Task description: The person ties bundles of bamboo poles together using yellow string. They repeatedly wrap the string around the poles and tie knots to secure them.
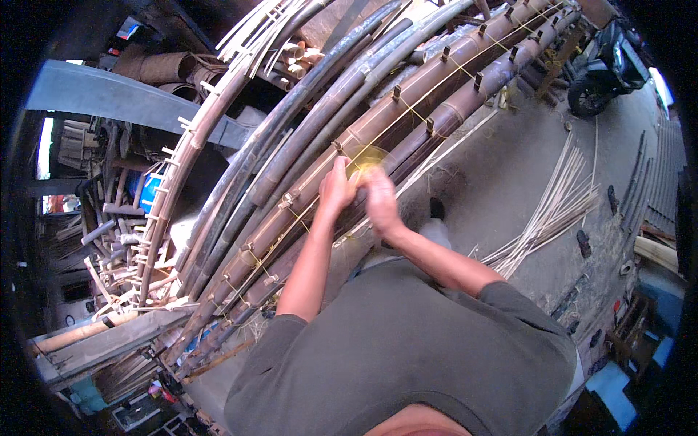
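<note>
Yellow twine (368, 161) at frame centre, strung along brown bamboo poles (407, 102). Left hand (336, 187) closed, pinching the twine against a pole. Right hand (379, 203) blurred beside it; grip cannot be told. Pale bamboo strips (552, 211) on the concrete floor (502, 167), right. Motorbike (607, 69) upper right.

Bamboo poles (407, 109) with upright pegs (396, 92) block left; open concrete floor (502, 182) right of hands.

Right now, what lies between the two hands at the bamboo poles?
In the head view, a loop of thin yellow cord lies between the left hand and right hand, over the bamboo poles.
</note>
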Demonstrator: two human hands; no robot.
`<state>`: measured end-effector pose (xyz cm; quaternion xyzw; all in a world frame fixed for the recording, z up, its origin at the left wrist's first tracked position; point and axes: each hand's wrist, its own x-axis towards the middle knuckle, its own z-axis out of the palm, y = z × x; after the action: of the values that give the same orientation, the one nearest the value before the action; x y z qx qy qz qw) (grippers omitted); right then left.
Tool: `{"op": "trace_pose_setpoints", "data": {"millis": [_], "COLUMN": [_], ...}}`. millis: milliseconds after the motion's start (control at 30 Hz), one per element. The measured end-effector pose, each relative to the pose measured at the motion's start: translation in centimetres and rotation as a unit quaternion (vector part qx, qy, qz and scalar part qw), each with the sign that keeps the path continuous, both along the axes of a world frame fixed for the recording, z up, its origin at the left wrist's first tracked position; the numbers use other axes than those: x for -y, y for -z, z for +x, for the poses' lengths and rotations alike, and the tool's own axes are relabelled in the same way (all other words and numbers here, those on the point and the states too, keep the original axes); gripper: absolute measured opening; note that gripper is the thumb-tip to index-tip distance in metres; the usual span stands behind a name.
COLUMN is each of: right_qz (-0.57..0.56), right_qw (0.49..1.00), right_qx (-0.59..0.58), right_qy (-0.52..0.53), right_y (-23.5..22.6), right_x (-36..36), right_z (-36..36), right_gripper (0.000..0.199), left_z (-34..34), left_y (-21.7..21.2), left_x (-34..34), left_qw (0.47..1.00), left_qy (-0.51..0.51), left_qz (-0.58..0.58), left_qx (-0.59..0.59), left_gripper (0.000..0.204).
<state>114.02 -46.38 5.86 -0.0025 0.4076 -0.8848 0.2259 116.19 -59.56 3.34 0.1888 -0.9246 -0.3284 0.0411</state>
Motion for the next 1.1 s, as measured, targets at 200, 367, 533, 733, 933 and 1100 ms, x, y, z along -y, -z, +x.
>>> {"op": "trace_pose_setpoints", "data": {"millis": [200,367,533,733,933,1100], "right_qz": [0.216,0.494,0.331,0.232,0.269,0.36], "right_qw": [0.75,0.494,0.726,0.633,0.685,0.544], "right_qx": [-0.603,-0.596,-0.387,-0.508,-0.522,-0.614], "right_qy": [-0.166,-0.395,-0.461,-0.536,-0.431,-0.444], "right_y": [-12.6,-9.0,-1.0,-2.5,1.5,2.4], "right_x": [2.1,10.2,10.9,-5.8,-5.0,-3.8], "right_z": [-1.1,-8.8,-15.1,-7.2,-3.7,-1.8], "right_gripper": [0.026,0.075,0.064,0.046,0.034,0.028], "left_z": [-0.4,-1.6,-0.6,-1.8,-6.7,-8.8], "left_y": [-3.3,4.5,1.2,-1.2,-7.5,5.3], "left_x": [-3.8,0.5,0.4,-1.8,0.4,10.9], "left_qw": [0.94,0.987,0.989,0.986,0.947,0.966], "left_qy": [-0.106,-0.102,-0.128,-0.157,-0.114,-0.119], "left_qz": [-0.325,0.0,0.055,-0.007,0.193,-0.129], "left_qx": [0.011,-0.12,0.04,0.054,-0.231,-0.189], "left_gripper": [0.032,0.04,0.034,0.033,0.027,0.026]}}
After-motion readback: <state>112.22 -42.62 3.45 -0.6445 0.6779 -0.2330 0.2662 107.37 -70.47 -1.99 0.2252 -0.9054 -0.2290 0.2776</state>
